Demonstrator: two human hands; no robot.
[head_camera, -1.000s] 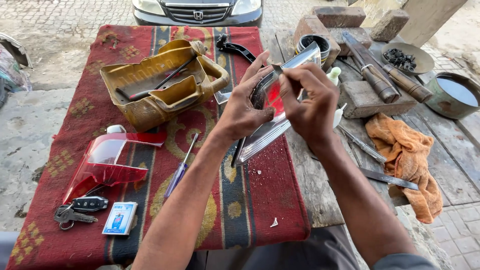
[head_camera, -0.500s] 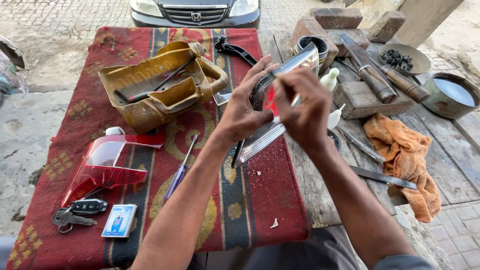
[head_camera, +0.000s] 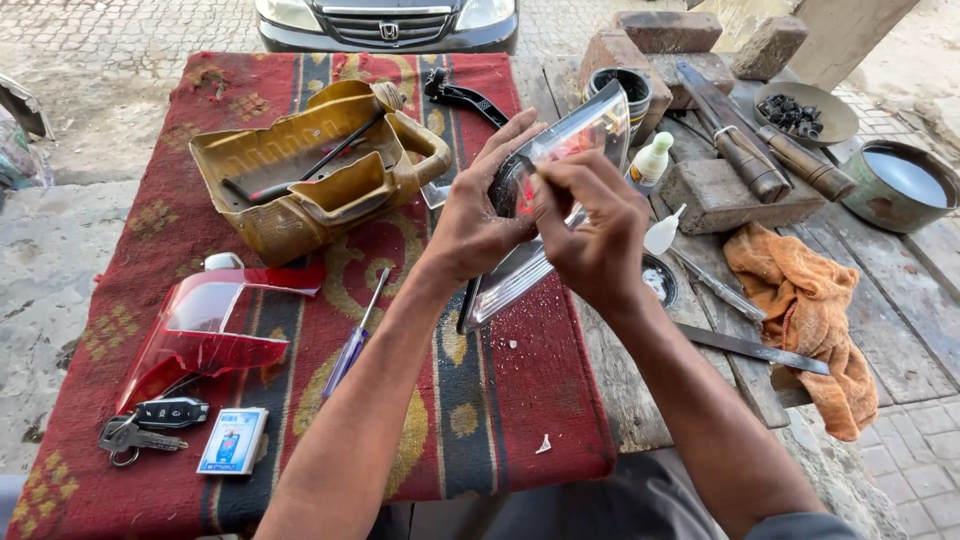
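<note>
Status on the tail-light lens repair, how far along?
Done: white flakes lie on the red rug, which suggests some scraping. In hand: the left hand props the clear lamp lens upright while the right hand works its inner face. Left: the red lens piece lies apart by the keys, untouched.

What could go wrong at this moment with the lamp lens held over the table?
1. The lens rests on its lower end, steadied only by the left hand; the right hand pressing on it might tip it.
2. The small bottle beside the right hand could get knocked over.
3. Chips on the cloth may cut skin.
</note>
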